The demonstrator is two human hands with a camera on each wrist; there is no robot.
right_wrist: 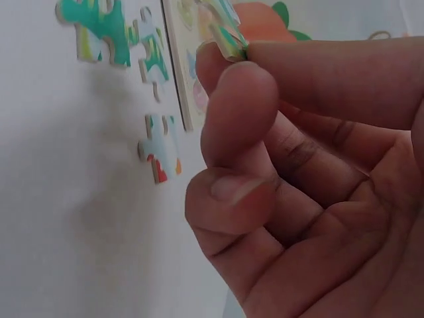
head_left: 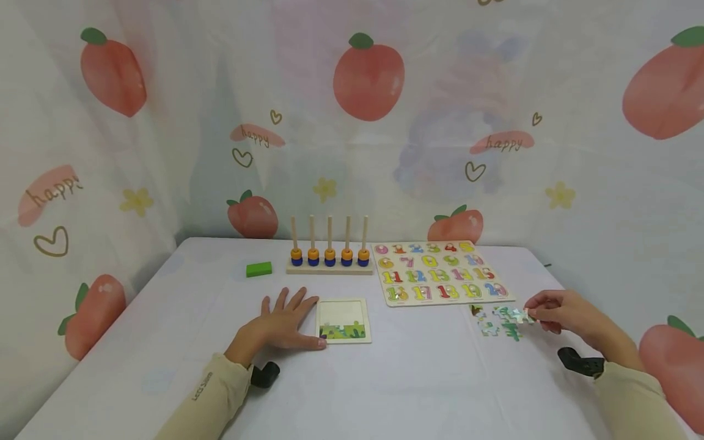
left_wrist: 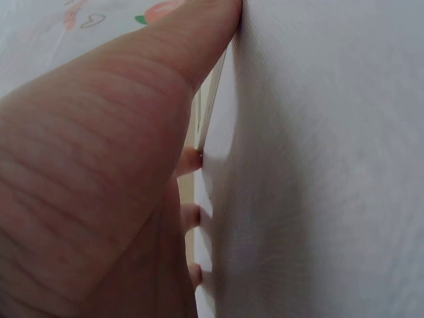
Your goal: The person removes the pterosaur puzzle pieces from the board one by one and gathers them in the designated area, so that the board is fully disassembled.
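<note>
My left hand (head_left: 277, 328) lies with fingers spread on the table, thumb and index finger at the left edge of a small puzzle tray (head_left: 341, 310). Along the tray's bottom runs a green plant picture; above it the bed is plain cream. On the right, my right hand (head_left: 574, 319) pinches a jigsaw piece (right_wrist: 229, 41) between thumb and fingertips, raised over the table in the right wrist view. Several loose jigsaw pieces (head_left: 487, 329), green and white, are scattered just left of those fingers. In the left wrist view, the palm hides most of the tray.
Behind the tray stands a wooden peg stacker (head_left: 330, 271) with orange and blue beads. A number puzzle board (head_left: 440, 274) lies to its right, close behind the loose pieces. One green block (head_left: 258, 269) is at the back left. A fruit-printed curtain (head_left: 368, 165) borders the white table (head_left: 407, 385).
</note>
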